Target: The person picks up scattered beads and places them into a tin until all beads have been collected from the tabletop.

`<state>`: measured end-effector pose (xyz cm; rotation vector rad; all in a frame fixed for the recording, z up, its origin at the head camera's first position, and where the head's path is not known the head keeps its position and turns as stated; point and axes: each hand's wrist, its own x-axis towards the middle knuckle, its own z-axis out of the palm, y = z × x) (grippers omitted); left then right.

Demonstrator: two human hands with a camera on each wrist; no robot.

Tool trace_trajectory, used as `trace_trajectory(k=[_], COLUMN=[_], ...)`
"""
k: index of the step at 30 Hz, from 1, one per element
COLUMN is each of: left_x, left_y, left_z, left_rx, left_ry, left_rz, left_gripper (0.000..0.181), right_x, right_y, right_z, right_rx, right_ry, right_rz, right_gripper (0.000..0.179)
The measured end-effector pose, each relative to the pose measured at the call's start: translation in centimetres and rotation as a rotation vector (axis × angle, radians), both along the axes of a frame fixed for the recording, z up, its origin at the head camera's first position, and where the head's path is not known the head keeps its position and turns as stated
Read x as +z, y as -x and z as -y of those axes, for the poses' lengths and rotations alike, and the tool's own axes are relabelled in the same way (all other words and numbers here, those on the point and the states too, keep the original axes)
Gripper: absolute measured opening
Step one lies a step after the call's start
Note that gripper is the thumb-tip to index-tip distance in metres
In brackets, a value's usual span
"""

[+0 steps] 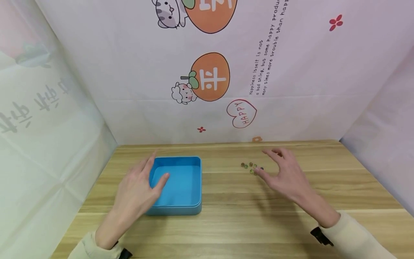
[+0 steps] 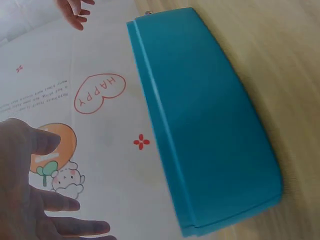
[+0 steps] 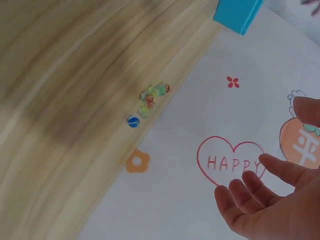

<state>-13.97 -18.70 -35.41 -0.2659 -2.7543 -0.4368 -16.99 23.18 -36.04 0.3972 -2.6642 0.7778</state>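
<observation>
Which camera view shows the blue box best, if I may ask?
The head view: the blue box shows its open inside, partly behind the left hand. Left wrist: its outside only; right wrist: a cropped corner.

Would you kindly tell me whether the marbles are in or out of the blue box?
Out: the visible marbles lie clustered on the wooden table, apart from the blue box.

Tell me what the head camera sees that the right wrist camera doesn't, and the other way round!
Only the head view shows the floor of the blue box, the cat picture and the cream sleeves. Only the right wrist view shows pale stripes on the blue marble. Both show the empty right hand, the marbles, the wooden table and the HAPPY heart.
</observation>
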Motion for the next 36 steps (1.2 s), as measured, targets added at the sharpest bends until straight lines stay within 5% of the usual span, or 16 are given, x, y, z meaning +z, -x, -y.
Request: trace_trajectory(k=[18,36], left_x=[-3.4,-5.1], left_y=[-2.2,-2.4], left_z=[2.3,2.9], left_rx=[0.077,0.135], left_ry=[-0.087,-0.302], left_rz=[0.148,0.368], left_gripper=[0.098,0.120], right_x=[-1.3,-2.6], right_y=[1.6,3.5], right_z=[-2.7,-4.6], right_rx=[0.050,0.035], right_ry=[0.102,0.250], right_rz=[0.051,0.292], right_gripper=[0.047,0.041])
